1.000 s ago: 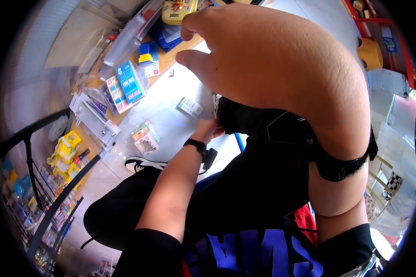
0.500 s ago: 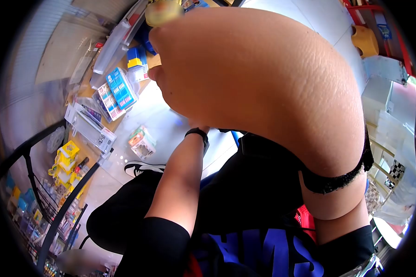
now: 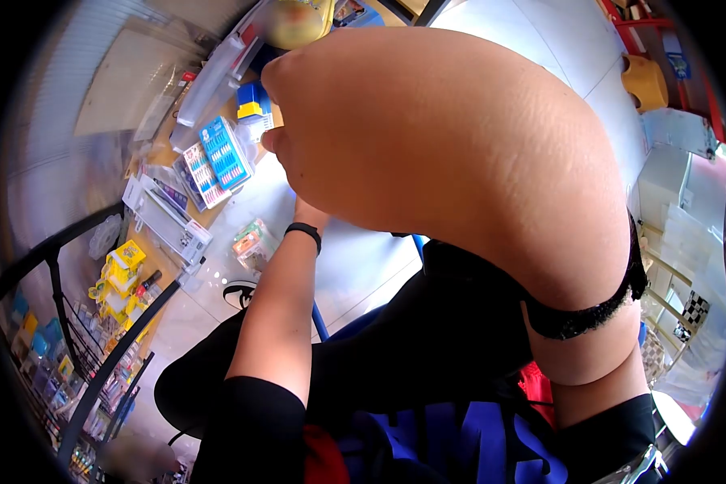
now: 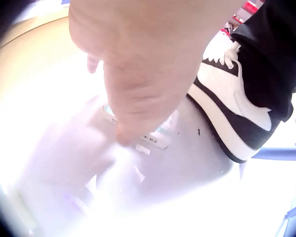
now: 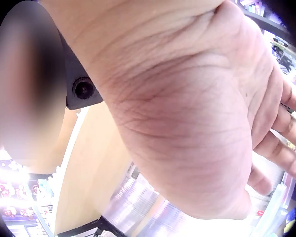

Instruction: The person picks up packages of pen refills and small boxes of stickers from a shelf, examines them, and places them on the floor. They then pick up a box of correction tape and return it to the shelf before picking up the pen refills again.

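Note:
My left hand (image 4: 143, 74) reaches low over the floor, its thumb pointing down across a small white packet (image 4: 160, 137) with printed text. That packet lies flat on the shiny floor, partly covered by the hand. Most of the left fingers are hidden, and in the head view the right hand covers them. Raised close to the head camera, my right hand (image 3: 379, 137) fills the upper middle. In the right wrist view its fingers (image 5: 281, 153) are spread apart and hold nothing.
A black-and-white shoe (image 4: 227, 98) stands beside the white packet. Another small colorful pack (image 3: 252, 242) lies on the floor. Along the left, a wooden shelf carries a blue pack of small items (image 3: 226, 153), a blue-and-yellow box (image 3: 252, 101) and yellow packs (image 3: 121, 270). A black metal rack frame (image 3: 52, 250) stands nearer.
My left hand has moved left across the floor, away from the leg to the white packet. The right hand has shifted left and hides more of the floor in the head view.

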Action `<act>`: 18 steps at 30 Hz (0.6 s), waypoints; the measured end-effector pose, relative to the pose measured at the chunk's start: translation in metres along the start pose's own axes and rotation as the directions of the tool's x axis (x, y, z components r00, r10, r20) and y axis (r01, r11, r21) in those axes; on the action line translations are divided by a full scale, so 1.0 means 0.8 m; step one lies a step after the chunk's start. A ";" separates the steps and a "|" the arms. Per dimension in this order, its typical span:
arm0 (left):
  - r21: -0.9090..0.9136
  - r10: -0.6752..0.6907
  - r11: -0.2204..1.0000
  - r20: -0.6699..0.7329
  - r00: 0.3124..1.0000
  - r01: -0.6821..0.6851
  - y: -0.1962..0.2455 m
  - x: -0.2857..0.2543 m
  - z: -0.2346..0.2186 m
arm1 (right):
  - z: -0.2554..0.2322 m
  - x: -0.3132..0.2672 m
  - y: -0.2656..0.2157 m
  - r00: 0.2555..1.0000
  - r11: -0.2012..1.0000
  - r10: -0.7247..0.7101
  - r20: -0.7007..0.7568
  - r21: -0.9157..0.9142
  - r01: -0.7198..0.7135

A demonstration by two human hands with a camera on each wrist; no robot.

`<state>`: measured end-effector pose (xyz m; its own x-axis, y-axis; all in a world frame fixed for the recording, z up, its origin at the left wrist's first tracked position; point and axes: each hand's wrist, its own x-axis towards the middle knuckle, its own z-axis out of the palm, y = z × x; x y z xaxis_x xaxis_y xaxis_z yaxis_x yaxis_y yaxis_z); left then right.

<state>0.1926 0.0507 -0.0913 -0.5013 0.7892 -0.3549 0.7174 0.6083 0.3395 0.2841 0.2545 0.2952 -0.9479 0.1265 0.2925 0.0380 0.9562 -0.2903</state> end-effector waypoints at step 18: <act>0.303 -0.313 0.925 0.274 0.909 0.228 0.020 -0.098 0.018 | 0.000 0.096 -0.064 0.798 0.960 0.204 0.567 0.044 -0.277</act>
<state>0.2505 -0.0030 -0.0709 -0.5483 0.5038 -0.6675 0.6965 0.7169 -0.0309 0.2094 0.2154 0.3324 -0.9278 0.1465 -0.3431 0.2854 0.8711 -0.3996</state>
